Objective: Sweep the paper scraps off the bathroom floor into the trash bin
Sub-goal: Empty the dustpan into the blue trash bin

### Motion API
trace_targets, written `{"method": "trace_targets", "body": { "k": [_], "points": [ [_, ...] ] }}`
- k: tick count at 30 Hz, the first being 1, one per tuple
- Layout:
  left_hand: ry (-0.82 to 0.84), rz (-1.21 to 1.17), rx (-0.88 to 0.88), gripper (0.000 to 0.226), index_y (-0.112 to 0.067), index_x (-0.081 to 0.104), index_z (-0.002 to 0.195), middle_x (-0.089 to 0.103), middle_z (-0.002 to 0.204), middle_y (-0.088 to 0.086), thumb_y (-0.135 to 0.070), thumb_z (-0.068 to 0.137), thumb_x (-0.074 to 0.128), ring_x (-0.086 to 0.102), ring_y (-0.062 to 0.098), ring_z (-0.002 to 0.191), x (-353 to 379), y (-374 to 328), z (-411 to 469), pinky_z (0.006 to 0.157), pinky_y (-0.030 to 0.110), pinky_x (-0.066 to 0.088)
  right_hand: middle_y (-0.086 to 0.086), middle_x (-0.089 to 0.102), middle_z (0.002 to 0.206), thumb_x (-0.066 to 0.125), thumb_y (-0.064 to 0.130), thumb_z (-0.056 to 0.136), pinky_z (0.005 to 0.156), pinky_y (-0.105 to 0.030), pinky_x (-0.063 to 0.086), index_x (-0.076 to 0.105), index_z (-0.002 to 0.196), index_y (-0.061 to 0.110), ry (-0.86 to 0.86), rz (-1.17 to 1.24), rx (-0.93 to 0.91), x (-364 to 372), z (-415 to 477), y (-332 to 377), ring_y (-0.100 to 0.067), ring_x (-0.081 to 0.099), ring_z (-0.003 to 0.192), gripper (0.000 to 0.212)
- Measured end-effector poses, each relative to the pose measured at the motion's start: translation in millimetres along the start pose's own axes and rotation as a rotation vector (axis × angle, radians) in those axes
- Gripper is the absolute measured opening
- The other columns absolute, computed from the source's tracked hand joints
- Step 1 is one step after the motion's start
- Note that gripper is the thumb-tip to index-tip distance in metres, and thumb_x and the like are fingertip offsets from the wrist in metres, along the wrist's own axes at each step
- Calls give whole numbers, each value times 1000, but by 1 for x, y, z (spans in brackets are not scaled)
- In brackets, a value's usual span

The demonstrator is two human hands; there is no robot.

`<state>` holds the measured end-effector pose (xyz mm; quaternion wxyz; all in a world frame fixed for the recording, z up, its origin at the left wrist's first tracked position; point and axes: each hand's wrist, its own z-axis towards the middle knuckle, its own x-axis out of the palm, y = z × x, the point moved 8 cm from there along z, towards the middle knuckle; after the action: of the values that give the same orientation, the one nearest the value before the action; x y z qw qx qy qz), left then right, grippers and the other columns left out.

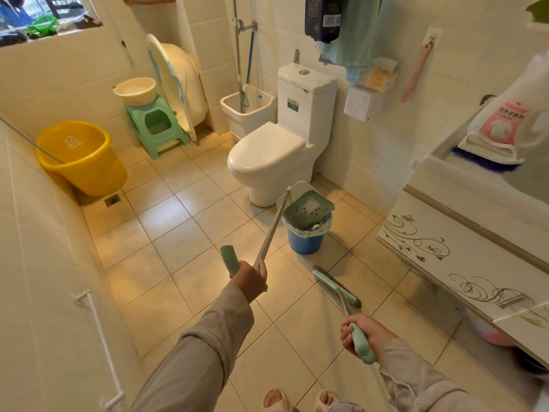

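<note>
Paper scraps (pixel 310 207) lie in the dustpan (pixel 307 208) you tip over the trash bin (pixel 306 239) so they slide in; your left hand (pixel 251 279) grips its handle, your right hand (pixel 361 334) grips the broom (pixel 335 288), parked on the floor.

My dustpan (pixel 307 207) and broom (pixel 335 285) are pale green. The bin (pixel 305 241) at centre is blue with a light green liner. Upper left, a yellow bucket (pixel 81 157); the floor (pixel 166 233) is beige tile; the white cabinet (pixel 445 248) at right bears brown swirls.
</note>
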<state>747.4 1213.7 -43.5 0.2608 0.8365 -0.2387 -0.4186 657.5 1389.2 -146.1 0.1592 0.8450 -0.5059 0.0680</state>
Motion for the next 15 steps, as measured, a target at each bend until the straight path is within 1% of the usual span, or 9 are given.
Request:
{"method": "trace_targets", "body": {
  "k": [3, 5, 8, 11, 13, 15],
  "points": [
    [33, -203, -157, 58, 9, 15, 144, 62, 118, 18, -1, 96, 46, 66, 29, 104, 9, 6, 1, 86, 32, 54, -4, 38, 24, 33, 5, 94, 27, -7, 35, 36, 54, 10, -5, -2, -1, -2, 0, 0, -12, 36, 14, 40],
    [37, -336, -274, 57, 7, 15, 144, 67, 109, 15, -3, 97, 45, 68, 27, 100, 11, 15, 1, 81, 31, 54, -5, 39, 24, 34, 5, 94, 27, -8, 37, 38, 55, 9, -11, 2, -5, -3, -1, 1, -12, 37, 14, 39],
    [63, -513, -403, 59, 2, 19, 145, 69, 108, 13, -5, 95, 50, 69, 27, 98, 17, 20, -1, 81, 32, 54, -5, 39, 23, 34, 6, 94, 27, -8, 37, 37, 54, 9, -8, 20, -9, -4, -3, 2, -13, 37, 13, 40],
    [61, -609, -474, 60, 0, 21, 145, 69, 112, 13, -8, 94, 53, 69, 28, 101, 20, 19, -4, 84, 35, 54, -5, 38, 23, 33, 7, 94, 27, -8, 37, 37, 54, 9, -4, 35, -16, -7, -5, 3, -13, 36, 13, 40],
    [52, -676, -508, 60, -3, 22, 145, 68, 113, 12, -10, 94, 53, 68, 27, 101, 21, 21, -9, 85, 34, 54, -5, 39, 24, 34, 7, 94, 27, -8, 37, 37, 55, 9, -3, 43, -20, -9, -7, 4, -13, 37, 14, 39],
    [36, -794, -580, 55, -8, 27, 143, 68, 111, 8, -12, 94, 52, 68, 23, 97, 23, 29, -16, 84, 32, 53, -5, 39, 25, 34, 7, 94, 27, -9, 37, 38, 57, 9, -2, 60, -24, -11, -8, 5, -12, 38, 14, 38]
  ]
}}
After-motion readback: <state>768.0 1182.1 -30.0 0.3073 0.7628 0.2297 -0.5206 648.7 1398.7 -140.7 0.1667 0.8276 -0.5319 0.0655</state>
